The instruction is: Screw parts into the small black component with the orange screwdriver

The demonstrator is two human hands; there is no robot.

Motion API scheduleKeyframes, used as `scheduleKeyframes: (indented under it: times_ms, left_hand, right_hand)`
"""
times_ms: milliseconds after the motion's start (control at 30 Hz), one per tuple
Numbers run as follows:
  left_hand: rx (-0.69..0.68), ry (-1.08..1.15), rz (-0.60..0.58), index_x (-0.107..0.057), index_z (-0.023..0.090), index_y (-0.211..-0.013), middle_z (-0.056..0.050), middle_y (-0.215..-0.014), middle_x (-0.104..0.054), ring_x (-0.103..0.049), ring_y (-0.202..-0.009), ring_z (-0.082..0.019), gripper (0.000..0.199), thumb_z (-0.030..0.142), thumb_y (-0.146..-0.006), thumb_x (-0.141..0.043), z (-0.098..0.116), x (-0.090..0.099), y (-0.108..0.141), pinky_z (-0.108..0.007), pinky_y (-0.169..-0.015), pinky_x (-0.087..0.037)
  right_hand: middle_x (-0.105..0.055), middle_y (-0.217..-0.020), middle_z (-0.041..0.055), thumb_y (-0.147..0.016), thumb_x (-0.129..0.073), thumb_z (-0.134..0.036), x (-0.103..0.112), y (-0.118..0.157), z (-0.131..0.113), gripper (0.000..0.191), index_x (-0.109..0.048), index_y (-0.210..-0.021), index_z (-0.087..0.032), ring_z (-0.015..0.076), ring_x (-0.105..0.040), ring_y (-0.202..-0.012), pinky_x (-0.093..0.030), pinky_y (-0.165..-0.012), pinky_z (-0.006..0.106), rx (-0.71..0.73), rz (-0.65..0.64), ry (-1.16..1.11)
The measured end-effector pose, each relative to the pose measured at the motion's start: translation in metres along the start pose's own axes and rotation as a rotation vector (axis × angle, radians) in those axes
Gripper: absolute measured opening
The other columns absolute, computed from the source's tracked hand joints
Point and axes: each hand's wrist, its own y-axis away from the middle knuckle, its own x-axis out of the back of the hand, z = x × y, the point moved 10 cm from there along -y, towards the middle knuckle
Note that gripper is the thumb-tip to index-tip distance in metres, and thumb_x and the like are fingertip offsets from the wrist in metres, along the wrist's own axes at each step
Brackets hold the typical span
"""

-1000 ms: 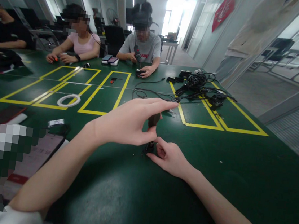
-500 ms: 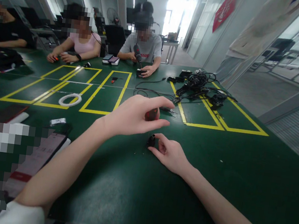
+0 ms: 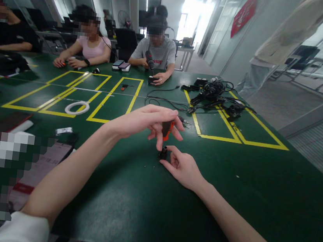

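My left hand (image 3: 152, 123) is wrapped round a dark and orange screwdriver handle (image 3: 166, 130) that stands upright at the middle of the view. Directly below it, a small black part (image 3: 163, 153) rests on the green table (image 3: 127, 207). My right hand (image 3: 185, 169) pinches this part from the right with thumb and index finger. The screwdriver's lower end is hidden behind a finger of my left hand. Two tiny bits lie on the table just in front of the part.
Beyond my hands lie a white tape roll (image 3: 77, 107), yellow tape outlines and a heap of black cables (image 3: 212, 89). Phones (image 3: 41, 165) lie at the left. Across the table, a person in grey (image 3: 167, 51) holds a power screwdriver; other people sit further left.
The fingers of my left hand have shifted round the handle, the wrist turning so that more of the orange shows. My right hand keeps its pinch on the black part.
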Motion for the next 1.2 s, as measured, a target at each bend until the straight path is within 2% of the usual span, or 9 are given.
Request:
scheduleKeyframes:
  times_ms: [100,233,433,533,667,733,867,933,1200]
  left_hand:
    - [0.048,0.123,-0.011,-0.068,0.011,-0.09,-0.013,-0.092,-0.077,-0.066,-0.052,-0.011,0.054,0.059,-0.102,-0.047,-0.01,-0.003,-0.006,-0.02,-0.045,-0.038]
    - [0.049,0.207,0.035,-0.066,0.011,-0.091,-0.01,-0.086,-0.073,-0.064,-0.052,-0.011,0.05,0.06,-0.098,-0.055,-0.015,0.001,-0.01,-0.02,-0.043,-0.035]
    - [0.045,0.171,0.135,-0.068,0.014,-0.103,-0.006,-0.09,-0.071,-0.056,-0.053,-0.006,0.04,0.053,-0.092,-0.069,-0.015,0.014,-0.006,-0.018,-0.045,-0.035]
    - [0.043,0.145,0.134,-0.071,0.014,-0.112,-0.004,-0.085,-0.069,-0.053,-0.053,-0.006,0.043,0.051,-0.091,-0.071,-0.014,0.015,-0.004,-0.019,-0.046,-0.036]
    - [0.05,0.086,0.105,-0.073,0.012,-0.1,-0.001,-0.07,-0.064,-0.051,-0.05,-0.007,0.042,0.051,-0.086,-0.075,-0.014,0.012,-0.004,-0.019,-0.045,-0.033]
    - [0.048,0.095,0.106,-0.07,0.011,-0.093,-0.002,-0.071,-0.066,-0.056,-0.05,-0.007,0.043,0.054,-0.085,-0.075,-0.015,0.013,-0.005,-0.018,-0.045,-0.034]
    - [0.028,0.233,0.069,-0.064,0.012,-0.093,-0.012,-0.093,-0.075,-0.069,-0.059,-0.015,0.049,0.061,-0.089,-0.066,-0.017,0.011,-0.01,-0.02,-0.045,-0.039]
    - [0.04,0.291,0.059,-0.061,0.013,-0.093,-0.014,-0.096,-0.077,-0.071,-0.06,-0.016,0.047,0.059,-0.091,-0.063,-0.021,0.011,-0.012,-0.021,-0.045,-0.041]
    - [0.018,0.244,0.13,-0.071,0.011,-0.1,-0.004,-0.08,-0.07,-0.054,-0.052,-0.006,0.039,0.048,-0.087,-0.074,-0.018,0.015,-0.01,-0.019,-0.046,-0.039]
  right_hand:
    - [-0.054,-0.062,-0.0078,-0.094,-0.066,-0.029,0.0,0.001,0.001,0.027,-0.058,-0.118,-0.02,0.0135,-0.054,-0.052,-0.034,-0.057,0.025,-0.006,-0.006,-0.004]
    - [-0.053,-0.061,-0.0083,-0.094,-0.066,-0.029,-0.001,0.0,0.001,0.028,-0.058,-0.119,-0.02,0.0132,-0.053,-0.051,-0.034,-0.056,0.025,-0.018,-0.018,-0.015]
    - [-0.053,-0.062,-0.008,-0.094,-0.067,-0.028,-0.001,-0.001,0.0,0.028,-0.059,-0.119,-0.019,0.013,-0.053,-0.052,-0.033,-0.056,0.025,-0.027,-0.025,-0.016]
    - [-0.053,-0.061,-0.0081,-0.093,-0.068,-0.027,-0.001,-0.001,0.001,0.029,-0.059,-0.119,-0.019,0.0131,-0.053,-0.052,-0.033,-0.056,0.025,-0.032,-0.02,-0.008]
    - [-0.054,-0.062,-0.0082,-0.093,-0.068,-0.026,0.0,-0.001,0.0,0.03,-0.059,-0.12,-0.019,0.013,-0.053,-0.053,-0.034,-0.056,0.025,-0.028,-0.011,-0.002]
    - [-0.053,-0.061,-0.0084,-0.093,-0.068,-0.026,0.0,-0.001,0.0,0.03,-0.059,-0.12,-0.019,0.0129,-0.053,-0.052,-0.035,-0.056,0.024,-0.024,-0.014,-0.002]
    - [-0.053,-0.061,-0.0085,-0.093,-0.067,-0.027,0.0,-0.001,0.0,0.029,-0.058,-0.12,-0.02,0.0129,-0.053,-0.052,-0.035,-0.056,0.025,-0.022,-0.022,-0.008]
    - [-0.053,-0.061,-0.0086,-0.094,-0.066,-0.027,0.0,-0.001,0.0,0.029,-0.058,-0.12,-0.021,0.0128,-0.053,-0.051,-0.034,-0.056,0.025,-0.02,-0.022,-0.019]
    - [-0.052,-0.061,-0.0087,-0.093,-0.067,-0.027,-0.002,-0.001,0.0,0.03,-0.058,-0.121,-0.018,0.013,-0.052,-0.052,-0.034,-0.057,0.025,-0.024,-0.028,-0.022]
